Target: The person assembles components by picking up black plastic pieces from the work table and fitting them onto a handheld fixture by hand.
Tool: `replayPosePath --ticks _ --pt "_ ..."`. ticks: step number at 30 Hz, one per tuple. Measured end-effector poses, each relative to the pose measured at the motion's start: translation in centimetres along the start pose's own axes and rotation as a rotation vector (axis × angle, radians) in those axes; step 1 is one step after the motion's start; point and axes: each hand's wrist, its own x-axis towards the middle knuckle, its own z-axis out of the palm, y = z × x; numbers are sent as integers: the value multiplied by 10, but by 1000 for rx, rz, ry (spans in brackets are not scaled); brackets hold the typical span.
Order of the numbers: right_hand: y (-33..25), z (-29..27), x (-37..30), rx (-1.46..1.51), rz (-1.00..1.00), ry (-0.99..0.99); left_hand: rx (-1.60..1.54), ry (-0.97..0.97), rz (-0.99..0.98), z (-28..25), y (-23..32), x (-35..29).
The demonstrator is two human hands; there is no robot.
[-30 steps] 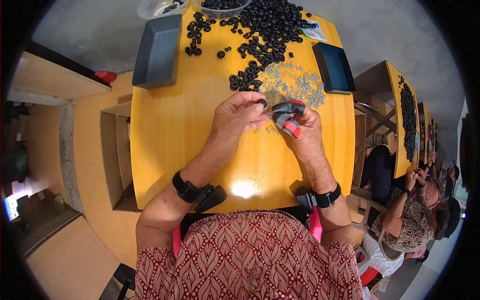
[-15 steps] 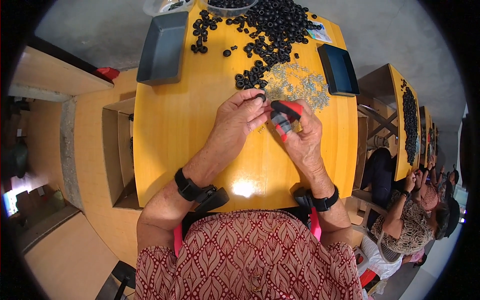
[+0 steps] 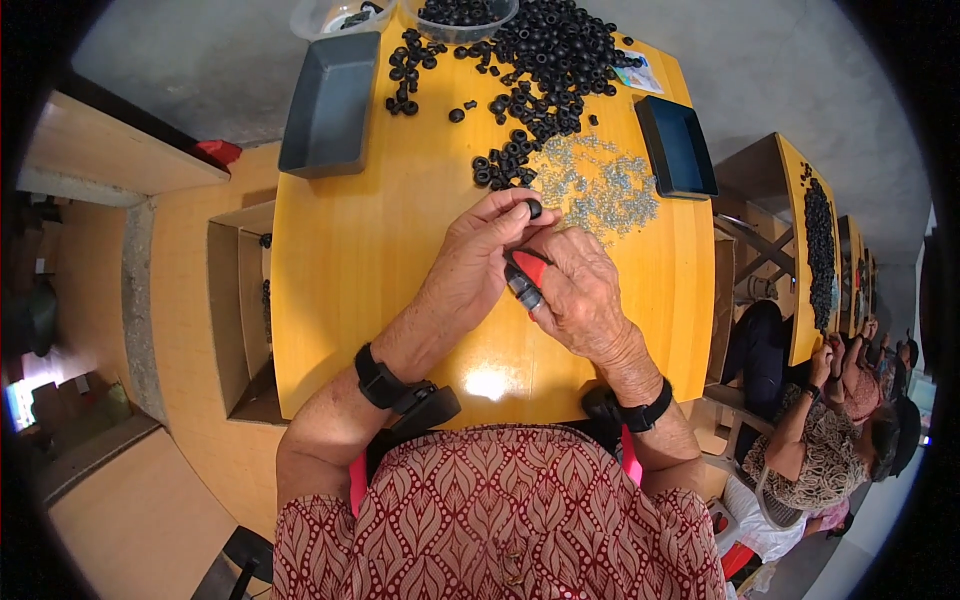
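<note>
Between the thumb and fingers of my left hand [image 3: 470, 250] is a small round black rubber-like part [image 3: 534, 208], its domed side showing. My right hand [image 3: 588, 295] is close against the left one, just below that part, with its fingers curled inward. Red, black and grey coverings wrap some of its fingertips. Whatever those fingertips pinch is hidden. Beyond my hands lie a loose cluster of similar black parts [image 3: 505, 165] and a scatter of tiny shiny, pale metal-looking pieces [image 3: 605, 190].
A large heap of black parts [image 3: 560, 45] covers the table's far end, beside a clear round tub [image 3: 460, 33] and a small packet [image 3: 640, 75]. Dark trays stand at the left [image 3: 330, 105] and right [image 3: 680, 150] edges. People sit at another table [image 3: 803, 300] on the right.
My right hand has moved left against my left hand and turned so that its back shows. The black part has tilted, and my left hand has shifted slightly nearer to me.
</note>
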Motion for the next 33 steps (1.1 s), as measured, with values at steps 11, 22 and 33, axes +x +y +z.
replayPosePath --ticks 11,22,33 --pt "1 -13 -1 -20 -71 -97 -55 -59 -51 0 1 -1" --pt "10 -9 -6 116 17 -8 -47 -26 -62 3 2 -4" --pt "13 -13 -11 308 323 252 42 22 -135 9 0 -7"
